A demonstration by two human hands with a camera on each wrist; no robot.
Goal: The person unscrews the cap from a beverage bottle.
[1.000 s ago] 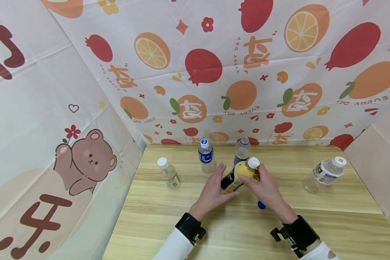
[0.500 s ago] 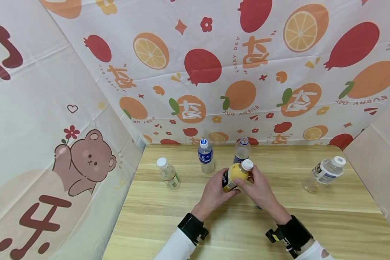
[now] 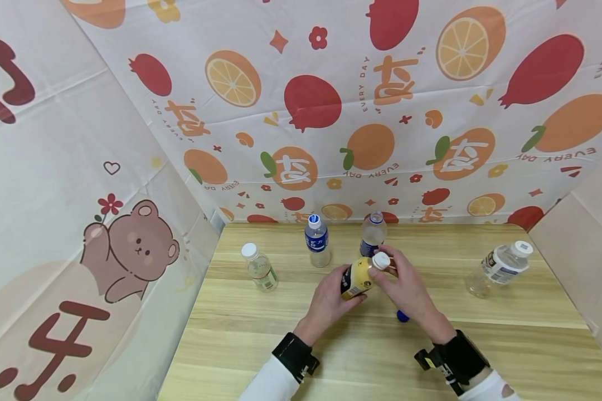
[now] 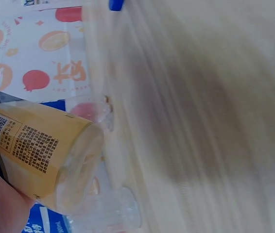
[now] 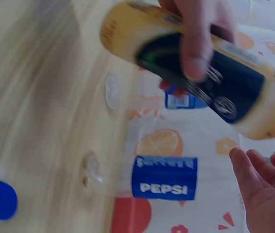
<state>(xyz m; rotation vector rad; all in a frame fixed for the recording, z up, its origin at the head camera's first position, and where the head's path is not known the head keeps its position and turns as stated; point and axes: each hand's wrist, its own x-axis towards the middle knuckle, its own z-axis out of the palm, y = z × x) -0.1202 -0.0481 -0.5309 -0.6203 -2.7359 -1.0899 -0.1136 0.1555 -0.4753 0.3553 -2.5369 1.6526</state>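
My left hand (image 3: 326, 303) grips a bottle of yellow drink (image 3: 359, 278) round its black-and-yellow label. The bottle is tilted above the table, its white cap (image 3: 381, 260) towards the right. Beside the cap and neck is my right hand (image 3: 407, 287), its thumb near the bottle's shoulder. In the right wrist view, the right fingers (image 5: 254, 177) are loosely bent, with a gap between them and the bottle. A blue bottle cap (image 3: 403, 316) lies on the table under the right forearm. Just behind the held bottle stands a clear Pepsi bottle (image 3: 374, 231) without a cap.
A blue-labelled bottle (image 3: 318, 245) and a white-capped bottle (image 3: 261, 270) stand on the left. Further right is a clear bottle with a white cap (image 3: 501, 267). The wooden table (image 3: 361, 356) meets a fruit-print cloth (image 3: 261, 167) at its back edge.
The held bottle has shifted slightly left and stays in the left hand. The right hand has moved about at the cap, covering the loose blue cap half a second ago and showing it again now.
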